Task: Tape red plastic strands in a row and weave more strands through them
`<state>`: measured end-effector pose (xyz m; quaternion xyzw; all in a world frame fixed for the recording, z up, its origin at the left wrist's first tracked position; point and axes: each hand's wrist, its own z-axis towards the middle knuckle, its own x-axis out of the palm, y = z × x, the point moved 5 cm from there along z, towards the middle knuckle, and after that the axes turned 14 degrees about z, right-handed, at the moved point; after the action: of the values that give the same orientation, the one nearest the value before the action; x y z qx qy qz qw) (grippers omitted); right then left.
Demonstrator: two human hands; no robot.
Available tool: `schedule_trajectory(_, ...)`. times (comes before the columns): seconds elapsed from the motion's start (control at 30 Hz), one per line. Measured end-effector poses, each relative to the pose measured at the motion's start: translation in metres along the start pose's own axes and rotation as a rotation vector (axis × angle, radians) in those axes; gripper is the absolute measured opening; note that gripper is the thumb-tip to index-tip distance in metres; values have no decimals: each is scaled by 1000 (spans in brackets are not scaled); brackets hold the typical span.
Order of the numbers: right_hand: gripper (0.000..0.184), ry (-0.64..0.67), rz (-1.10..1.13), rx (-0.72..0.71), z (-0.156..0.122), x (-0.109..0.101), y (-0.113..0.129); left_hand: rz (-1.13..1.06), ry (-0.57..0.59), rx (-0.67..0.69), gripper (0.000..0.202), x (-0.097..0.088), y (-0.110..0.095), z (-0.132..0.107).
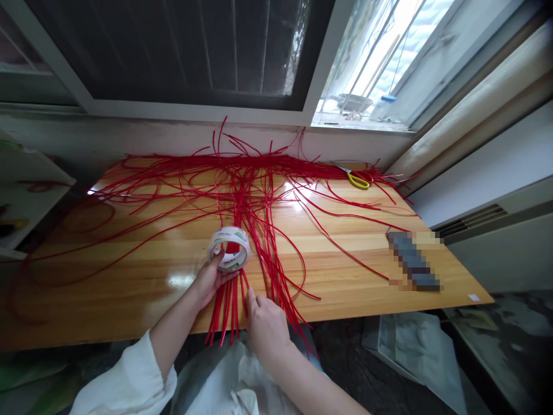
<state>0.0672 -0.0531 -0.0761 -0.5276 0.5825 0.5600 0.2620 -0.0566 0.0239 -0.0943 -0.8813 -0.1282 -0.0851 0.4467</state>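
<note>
My left hand is closed on a wide roll of clear tape, its thumb inside the ring. The roll is over a bundle of thin red plastic strands whose cut ends hang past the table's near edge. My right hand is closed, its fingers curled together and the index fingertip at one red strand at the right side of that bundle. The palm side is hidden. More red strands run down just beyond and to the right of this hand.
A dense row of red strands lies along the back of the wooden table, with loose ones spreading left and right. Yellow-handled scissors lie at the back right. A blurred-out dark object is near the right edge.
</note>
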Motion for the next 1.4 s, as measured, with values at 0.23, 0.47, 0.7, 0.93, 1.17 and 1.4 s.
schedule_trajectory(0.23,47,-12,27,11,-1,-3,-4,2,-3,2,21,0,0,0)
schedule_trajectory(0.47,49,1,47,-11,-3,-3,0,89,-44,35,29,1,0,1)
schedule_trajectory(0.7,51,-19,-3,-47,-6,2,2,237,-92,54,39,-1,4,9)
schedule_trajectory(0.93,55,-39,37,-40,-18,3,-5,240,-87,72,44,-4,6,14)
schedule_trajectory(1.17,58,11,98,-56,-23,3,-4,213,-118,80,38,-5,5,15)
schedule_trajectory(1.4,45,33,272,-127,-41,4,-11,213,-125,72,36,-1,2,12)
